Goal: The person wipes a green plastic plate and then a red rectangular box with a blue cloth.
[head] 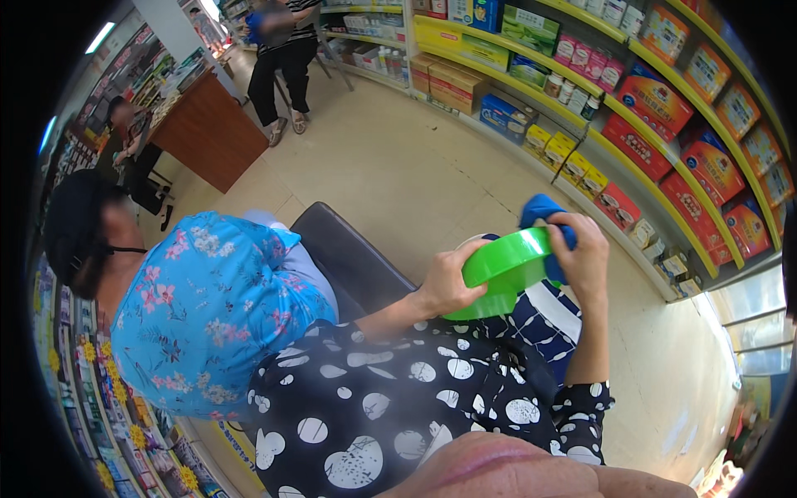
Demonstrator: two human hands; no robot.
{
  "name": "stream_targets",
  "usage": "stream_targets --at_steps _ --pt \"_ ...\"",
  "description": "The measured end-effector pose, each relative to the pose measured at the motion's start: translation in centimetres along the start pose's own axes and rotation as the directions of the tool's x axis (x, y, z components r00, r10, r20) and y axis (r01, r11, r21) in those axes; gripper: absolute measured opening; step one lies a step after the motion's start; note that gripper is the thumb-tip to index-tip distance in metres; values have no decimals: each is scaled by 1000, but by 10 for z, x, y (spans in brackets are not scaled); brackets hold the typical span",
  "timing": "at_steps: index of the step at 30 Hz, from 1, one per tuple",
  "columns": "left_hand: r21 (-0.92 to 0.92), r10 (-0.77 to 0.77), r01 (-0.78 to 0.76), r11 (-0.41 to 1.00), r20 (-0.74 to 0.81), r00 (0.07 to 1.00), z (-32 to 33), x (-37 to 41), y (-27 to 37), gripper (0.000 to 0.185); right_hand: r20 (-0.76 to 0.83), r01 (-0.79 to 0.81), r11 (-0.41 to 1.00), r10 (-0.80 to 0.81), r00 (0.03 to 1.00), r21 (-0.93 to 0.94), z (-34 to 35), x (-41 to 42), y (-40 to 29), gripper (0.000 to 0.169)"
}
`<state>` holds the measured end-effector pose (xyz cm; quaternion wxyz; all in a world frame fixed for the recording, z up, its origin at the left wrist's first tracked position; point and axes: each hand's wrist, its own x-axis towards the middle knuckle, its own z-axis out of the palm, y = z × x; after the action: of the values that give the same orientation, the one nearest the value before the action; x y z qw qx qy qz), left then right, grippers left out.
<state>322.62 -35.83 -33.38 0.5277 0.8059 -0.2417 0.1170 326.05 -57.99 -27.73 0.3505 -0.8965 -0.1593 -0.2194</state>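
A bright green plastic container or lid [507, 264] is tilted above my lap. My left hand [453, 278] grips its left side, thumb and fingers around the rim. At its right edge my right hand [576, 246] holds a blue cloth [542, 210], which sticks out above and below the fingers. A dark blue and white patterned fabric [548, 324] lies across my lap under the green piece. The inside of the green piece is partly hidden.
A person in a blue floral top [218, 317] sits close at my left on a dark padded bench [355, 255]. Stocked shelves [598, 137] curve along the right. A brown counter [212, 131] stands ahead at left. Other people sit farther off.
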Motion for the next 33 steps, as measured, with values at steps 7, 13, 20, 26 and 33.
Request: stream_targets --at_steps 7,13,20,26,33 --pt "-21 -39 41 999 70 997 -2 -7 5 47 293 -370 875 281 914 314 -3 -24 67 17" --pt "-2 -41 42 999 199 979 11 -6 15 51 474 151 988 -128 871 -11 -15 -6 -31 17" --pt "-40 -37 46 998 188 981 2 -12 13 49 370 -419 849 294 881 323 -9 -46 81 21" --pt "-15 -52 57 998 228 972 8 -9 16 53 390 -106 986 48 920 128 -19 -21 10 17" --pt "-57 25 -17 998 150 988 10 -7 12 50 249 -31 999 36 968 -27 -11 -18 -5 17"
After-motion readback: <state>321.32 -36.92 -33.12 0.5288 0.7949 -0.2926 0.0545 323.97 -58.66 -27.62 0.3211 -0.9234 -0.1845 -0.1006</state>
